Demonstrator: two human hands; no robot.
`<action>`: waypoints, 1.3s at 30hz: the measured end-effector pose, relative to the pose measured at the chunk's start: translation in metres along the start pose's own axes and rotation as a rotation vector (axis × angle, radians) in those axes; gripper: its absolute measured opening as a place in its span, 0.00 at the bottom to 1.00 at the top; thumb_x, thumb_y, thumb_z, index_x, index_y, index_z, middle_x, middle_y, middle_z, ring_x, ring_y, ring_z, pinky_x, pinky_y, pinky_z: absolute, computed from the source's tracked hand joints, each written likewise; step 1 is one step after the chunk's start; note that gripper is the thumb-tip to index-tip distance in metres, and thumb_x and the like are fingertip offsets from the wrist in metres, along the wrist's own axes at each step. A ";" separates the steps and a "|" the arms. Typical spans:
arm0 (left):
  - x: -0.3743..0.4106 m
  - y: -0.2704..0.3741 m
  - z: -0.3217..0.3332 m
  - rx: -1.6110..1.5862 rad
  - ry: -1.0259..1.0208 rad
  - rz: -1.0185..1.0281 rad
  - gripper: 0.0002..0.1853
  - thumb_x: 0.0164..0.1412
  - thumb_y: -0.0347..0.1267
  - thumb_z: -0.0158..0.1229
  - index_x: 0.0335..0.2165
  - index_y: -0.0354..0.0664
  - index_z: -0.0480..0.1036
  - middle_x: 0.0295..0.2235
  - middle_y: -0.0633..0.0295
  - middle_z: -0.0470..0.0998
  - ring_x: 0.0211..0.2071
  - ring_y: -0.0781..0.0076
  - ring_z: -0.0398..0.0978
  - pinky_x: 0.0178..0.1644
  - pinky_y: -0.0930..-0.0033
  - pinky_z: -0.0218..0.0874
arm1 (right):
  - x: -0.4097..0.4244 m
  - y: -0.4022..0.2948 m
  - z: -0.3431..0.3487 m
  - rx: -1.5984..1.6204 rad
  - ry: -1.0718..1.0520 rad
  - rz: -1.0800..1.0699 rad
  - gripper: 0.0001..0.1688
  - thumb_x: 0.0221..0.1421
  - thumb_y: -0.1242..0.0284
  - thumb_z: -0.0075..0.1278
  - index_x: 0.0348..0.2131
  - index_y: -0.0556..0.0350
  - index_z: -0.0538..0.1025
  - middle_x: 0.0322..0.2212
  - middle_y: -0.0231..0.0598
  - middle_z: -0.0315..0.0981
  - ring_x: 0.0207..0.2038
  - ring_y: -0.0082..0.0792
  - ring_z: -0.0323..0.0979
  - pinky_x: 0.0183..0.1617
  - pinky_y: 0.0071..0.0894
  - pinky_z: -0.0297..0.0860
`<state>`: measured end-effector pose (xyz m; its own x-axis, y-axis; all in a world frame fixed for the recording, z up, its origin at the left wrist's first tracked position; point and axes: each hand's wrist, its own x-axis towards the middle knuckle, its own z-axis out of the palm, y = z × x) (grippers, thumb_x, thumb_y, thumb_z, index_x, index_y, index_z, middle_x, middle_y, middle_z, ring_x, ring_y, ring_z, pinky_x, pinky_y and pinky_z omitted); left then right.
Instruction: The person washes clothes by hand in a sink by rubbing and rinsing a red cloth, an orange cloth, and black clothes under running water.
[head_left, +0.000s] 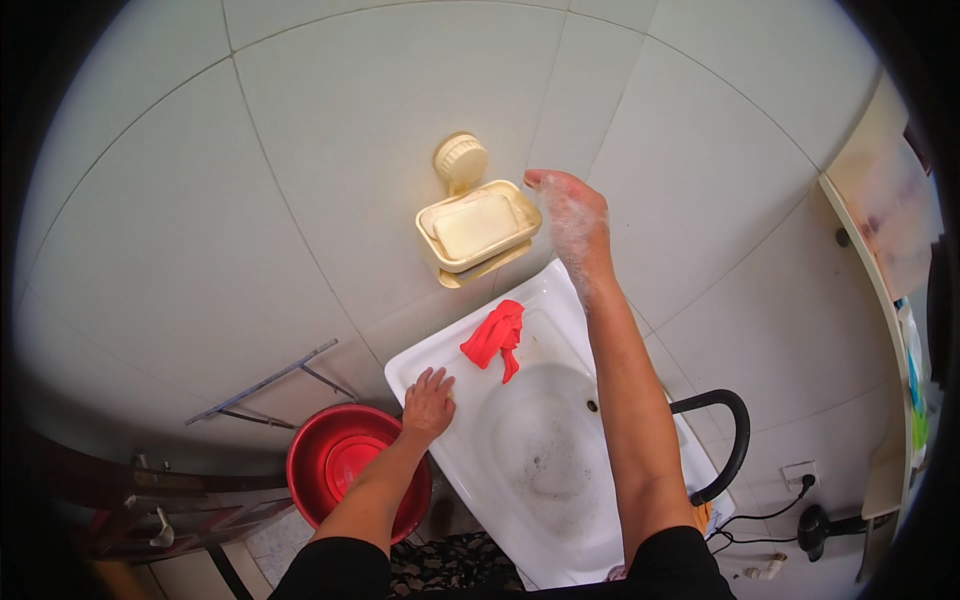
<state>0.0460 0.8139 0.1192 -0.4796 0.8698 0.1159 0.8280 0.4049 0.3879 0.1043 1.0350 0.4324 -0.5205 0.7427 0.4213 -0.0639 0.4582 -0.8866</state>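
My right hand (574, 217), wet with white suds, is raised just to the right of a cream soap dish (431, 251) fixed to the tiled wall. Its fingers curl inward and are partly hidden, so whether it holds anything is unclear. Pale soap (477, 227) lies in the dish. On the left rim of the white washbasin (480, 435), my left hand (430, 401) rests with fingers spread. A crumpled red cloth (497, 337) lies on the basin's back ledge, between my left hand and the soap dish. Suds and dark specks show in the bowl.
A red plastic tub (300, 457) stands left of the basin, below a metal rack (262, 390). A black hose (739, 442) arches at the basin's right. Farther right are a hair dryer (817, 529), a wall socket (796, 472) with a plug, and a cream shelf or cabinet edge (862, 262).
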 end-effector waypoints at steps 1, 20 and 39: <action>0.000 0.000 0.000 0.001 -0.003 0.000 0.22 0.48 0.32 0.52 0.46 0.51 0.69 0.53 0.64 0.63 0.58 0.61 0.54 0.55 0.54 0.51 | 0.001 0.003 -0.001 0.020 -0.008 -0.008 0.19 0.59 0.67 0.40 0.38 0.63 0.75 0.36 0.41 0.75 0.42 0.30 0.70 0.52 0.27 0.61; 0.003 0.000 0.006 0.103 0.012 0.049 0.23 0.47 0.32 0.54 0.46 0.50 0.70 0.53 0.63 0.65 0.56 0.59 0.57 0.53 0.56 0.55 | -0.366 0.276 -0.028 -1.163 -0.204 0.046 0.14 0.54 0.65 0.41 0.34 0.50 0.75 0.37 0.46 0.72 0.42 0.46 0.69 0.46 0.43 0.65; 0.003 -0.007 0.007 0.130 0.015 0.076 0.23 0.48 0.33 0.52 0.47 0.50 0.69 0.53 0.65 0.65 0.56 0.60 0.58 0.52 0.56 0.57 | -0.509 0.317 -0.116 -1.011 -0.628 1.094 0.14 0.53 0.69 0.39 0.36 0.56 0.73 0.31 0.47 0.74 0.38 0.43 0.72 0.45 0.46 0.65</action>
<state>0.0404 0.8153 0.1104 -0.4173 0.8956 0.1545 0.8924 0.3716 0.2561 0.4479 0.8588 -0.0408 -0.2022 0.7227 -0.6610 0.9785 0.1771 -0.1057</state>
